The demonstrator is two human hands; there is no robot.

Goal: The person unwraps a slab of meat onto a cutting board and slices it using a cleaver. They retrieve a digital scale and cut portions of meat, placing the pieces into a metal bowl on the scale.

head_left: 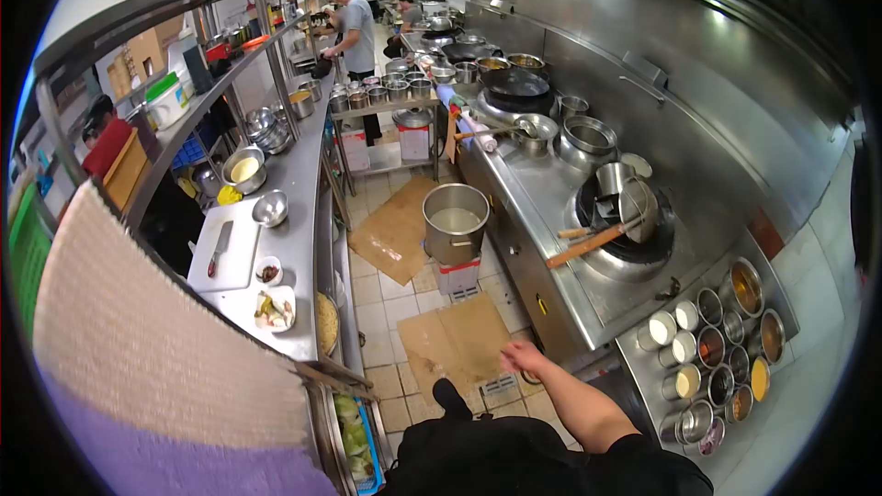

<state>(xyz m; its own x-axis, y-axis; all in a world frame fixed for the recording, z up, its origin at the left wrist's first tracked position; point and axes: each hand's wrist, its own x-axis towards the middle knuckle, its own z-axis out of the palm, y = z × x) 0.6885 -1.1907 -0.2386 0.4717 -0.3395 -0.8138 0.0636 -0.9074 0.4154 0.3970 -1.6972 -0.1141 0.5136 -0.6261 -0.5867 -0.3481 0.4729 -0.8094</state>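
Observation:
My right hand [522, 359] hangs in the aisle beside the stove front, fingers loosely curled together. I see nothing held in it; a thin dark curved thing shows just under the wrist. Below and beyond it, a flattened cardboard sheet [455, 335] lies on the tiles. A large steel stockpot [456, 220] with cloudy liquid stands ahead on a red and white box [457, 277]. My left hand is out of view.
At right, a wok range [542, 220] carries a strainer [636, 209]; steel seasoning cups [709, 346] stand nearer. The left counter [303, 207] holds a cutting board [241, 230], knife [220, 246] and bowls. A person [354, 32] stands further back; another is at left behind the shelf.

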